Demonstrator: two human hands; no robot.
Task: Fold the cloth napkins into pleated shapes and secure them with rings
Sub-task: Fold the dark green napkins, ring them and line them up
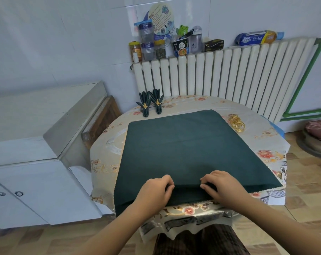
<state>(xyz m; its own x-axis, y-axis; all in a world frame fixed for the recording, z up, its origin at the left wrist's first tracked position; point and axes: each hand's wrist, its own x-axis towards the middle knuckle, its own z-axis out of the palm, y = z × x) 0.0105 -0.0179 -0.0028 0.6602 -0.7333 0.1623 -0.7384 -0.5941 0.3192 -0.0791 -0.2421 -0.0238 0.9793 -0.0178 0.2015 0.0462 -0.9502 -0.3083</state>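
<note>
A dark green cloth napkin [189,146] lies spread flat on the table with the floral cover [108,155]. My left hand [154,192] and my right hand [220,186] sit side by side at its near edge, each pinching a raised fold of the cloth between thumb and fingers. Two finished pleated green napkins [150,104], each held by a gold ring, lie at the table's far left. A pile of loose gold rings [237,123] rests at the far right, just beyond the napkin's corner.
A white radiator [229,74] stands behind the table, its top crowded with jars and boxes [174,45]. White cabinets [36,162] line the left side. A cushioned stool [318,137] is on the floor at the right.
</note>
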